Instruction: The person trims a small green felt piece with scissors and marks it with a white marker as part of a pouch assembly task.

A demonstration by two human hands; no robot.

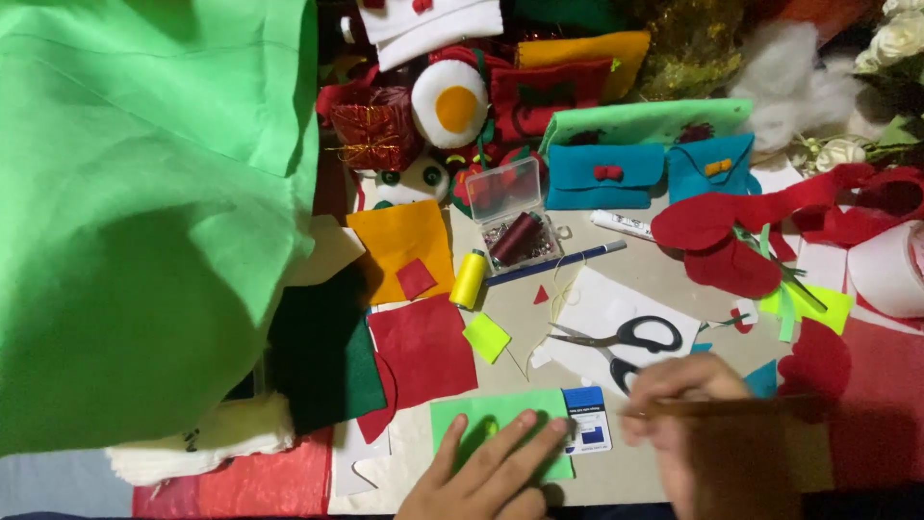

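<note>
Head view: left hand (496,472) flattens soft green felt rectangle (486,420), seemingly.

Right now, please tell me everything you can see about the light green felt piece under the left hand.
The light green felt piece is a flat rectangle of soft, matte felt. It lies on the pale table at the near edge. The left hand rests on it with spread fingers, covering its lower middle part. Its right edge meets a small blue and white card. A red felt square lies just above it. No cuts or stitches are visible on it.
</note>
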